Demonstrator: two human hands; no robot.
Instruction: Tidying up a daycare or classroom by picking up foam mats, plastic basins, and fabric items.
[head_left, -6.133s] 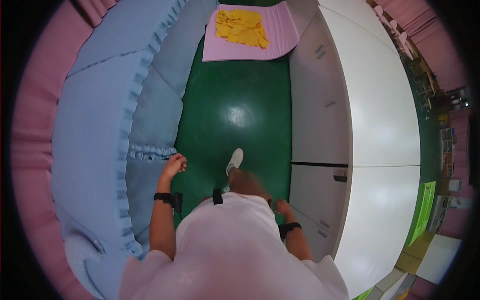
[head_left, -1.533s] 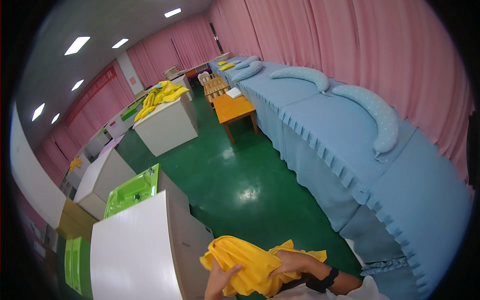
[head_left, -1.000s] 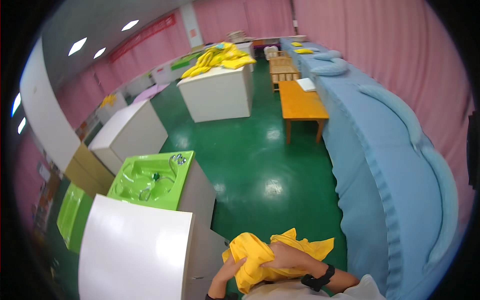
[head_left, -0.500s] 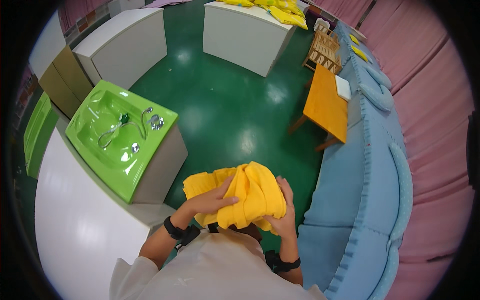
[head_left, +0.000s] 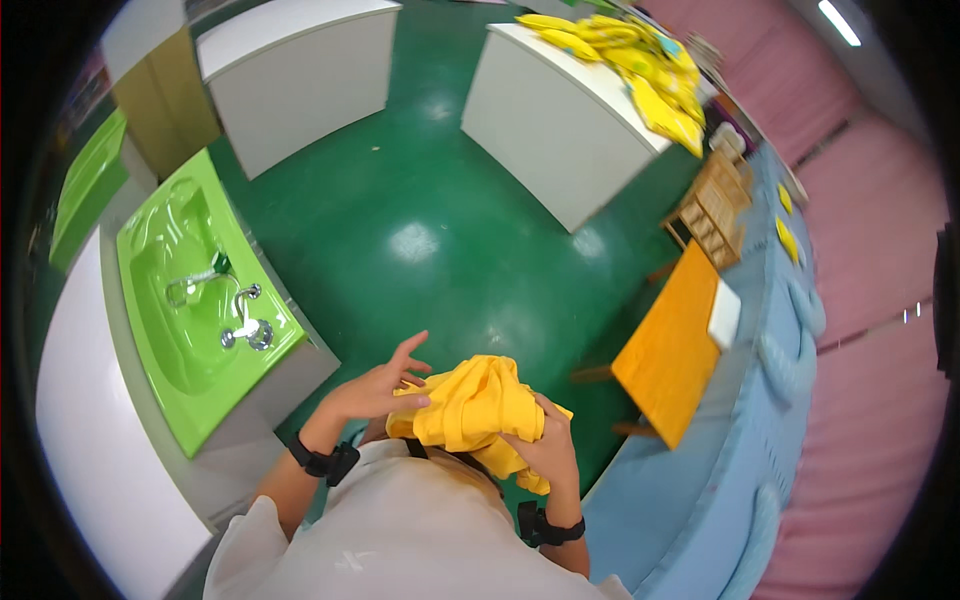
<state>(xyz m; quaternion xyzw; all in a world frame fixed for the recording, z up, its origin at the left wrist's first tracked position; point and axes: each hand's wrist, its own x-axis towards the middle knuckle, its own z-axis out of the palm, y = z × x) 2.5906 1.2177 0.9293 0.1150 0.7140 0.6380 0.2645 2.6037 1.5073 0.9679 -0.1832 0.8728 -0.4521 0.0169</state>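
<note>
A bunched yellow cloth [head_left: 470,403], with folds and a strap-like strip, is held in front of my waist. My right hand [head_left: 547,445] grips its right side, the fingers wrapped over the edge, and a loose end hangs below that hand. At the cloth's left side is my left hand [head_left: 375,390], its fingers spread and raised; the thumb lies close to the fabric, and whether it touches I cannot tell. The underside of the bundle is hidden.
On the left, a green basin [head_left: 185,330] with a hose and taps adjoins a white counter [head_left: 90,430]. A white cabinet [head_left: 560,130] ahead bears yellow cushions [head_left: 650,75]. To the right stand an orange table [head_left: 672,350], a wooden chair [head_left: 715,205] and a blue sofa [head_left: 660,520].
My left hand has let go of the cloth and spread its fingers to the left. The right hand still grips the bundle. The view has turned left, so the table and cabinet appear farther right.
</note>
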